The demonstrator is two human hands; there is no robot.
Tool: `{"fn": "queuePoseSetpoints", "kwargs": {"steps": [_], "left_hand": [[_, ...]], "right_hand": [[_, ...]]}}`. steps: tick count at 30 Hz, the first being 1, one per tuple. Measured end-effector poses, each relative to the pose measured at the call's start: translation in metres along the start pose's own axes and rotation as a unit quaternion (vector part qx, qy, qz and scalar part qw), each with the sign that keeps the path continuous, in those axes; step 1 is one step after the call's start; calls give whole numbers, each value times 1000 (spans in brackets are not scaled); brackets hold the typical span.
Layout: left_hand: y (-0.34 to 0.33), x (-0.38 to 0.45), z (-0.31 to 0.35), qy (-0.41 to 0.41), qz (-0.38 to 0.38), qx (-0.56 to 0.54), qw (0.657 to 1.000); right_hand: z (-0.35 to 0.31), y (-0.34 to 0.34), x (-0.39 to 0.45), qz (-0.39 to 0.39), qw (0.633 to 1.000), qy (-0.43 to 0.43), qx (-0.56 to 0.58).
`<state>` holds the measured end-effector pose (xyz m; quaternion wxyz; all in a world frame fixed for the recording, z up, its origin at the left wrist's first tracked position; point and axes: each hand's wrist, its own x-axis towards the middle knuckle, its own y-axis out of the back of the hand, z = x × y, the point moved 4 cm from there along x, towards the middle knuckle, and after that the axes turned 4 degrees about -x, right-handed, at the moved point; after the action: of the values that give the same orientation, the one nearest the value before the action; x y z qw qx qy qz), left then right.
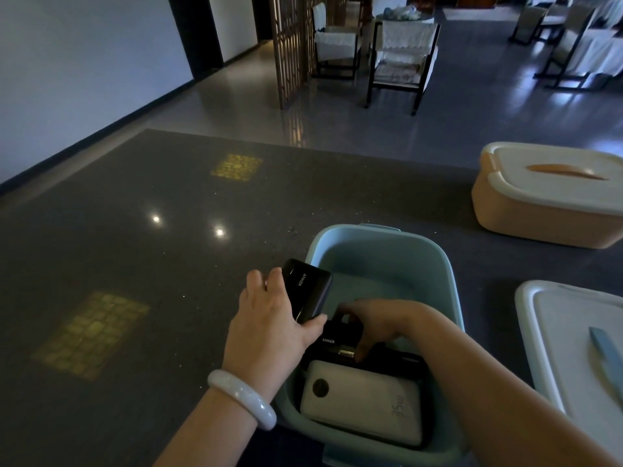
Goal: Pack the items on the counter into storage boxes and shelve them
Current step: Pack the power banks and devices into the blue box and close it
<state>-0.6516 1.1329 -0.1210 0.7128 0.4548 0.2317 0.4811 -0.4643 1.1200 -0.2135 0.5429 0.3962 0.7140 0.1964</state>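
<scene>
An open light-blue storage box (438,264) stands on the dark counter (135,247) in front of me. Inside it lies a white power bank (364,402) at the near end. My left hand (269,318) grips a black power bank (308,289) over the box's left rim. My right hand (377,318) reaches into the box and holds a second black power bank (337,342) by its end, above the white one. A white bangle (239,399) circles my left wrist.
A closed orange storage box (526,217) with a white lid stands at the far right of the counter. The white lid (553,332) with a blue handle lies at the right edge. Chairs (397,59) and a wooden screen (290,45) stand beyond the counter.
</scene>
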Motion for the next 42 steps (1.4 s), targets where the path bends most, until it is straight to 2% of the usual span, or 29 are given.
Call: {"fn": "queuePoseSetpoints", "kwargs": {"steps": [9, 11, 13, 14, 16, 18, 20, 21, 23, 25, 27, 30, 34, 38, 42], "left_hand": [[0, -1, 0, 4, 2, -6, 1000], [1, -1, 0, 5, 5, -8, 1000], [2, -1, 0, 0, 9, -12, 1000], [2, -1, 1, -4, 10, -17, 1000], [3, 0, 4, -9, 14, -29, 999], [4, 2, 8, -5, 31, -50, 998], [6, 7, 15, -1, 53, -63, 997], [7, 10, 18, 2, 62, -66, 996], [6, 14, 27, 8, 67, -73, 995], [1, 17, 34, 11, 51, -99, 994], [-3, 20, 35, 25, 3, -171, 985], [-2, 25, 28, 71, -88, -290, 950], [-6, 30, 23, 139, -142, -448, 872], [-15, 28, 20, 170, -127, -496, 842], [-22, 25, 21, 196, -74, -523, 826]], "right_hand": [[-2, 0, -1, -1, 1000, -12, 17], [-3, 5, -4, 27, 999, -18, 24], [-3, 16, -9, 98, 992, -22, 77], [-3, 22, -13, 143, 980, -14, 139], [-8, 31, -23, 199, 931, 26, 304], [-15, 36, -35, 200, 859, 75, 466], [-23, 38, -46, 159, 782, 114, 592], [-29, 37, -50, 134, 753, 132, 630], [-41, 35, -56, 107, 723, 156, 665], [-47, 32, -57, 120, 697, 151, 691], [-43, 31, -59, 154, 685, 130, 700], [-30, 32, -67, 172, 691, 118, 692], [-21, 35, -74, 157, 715, 138, 667], [-19, 36, -78, 192, 784, 101, 582], [-27, 44, -89, 262, 887, 79, 371]]}}
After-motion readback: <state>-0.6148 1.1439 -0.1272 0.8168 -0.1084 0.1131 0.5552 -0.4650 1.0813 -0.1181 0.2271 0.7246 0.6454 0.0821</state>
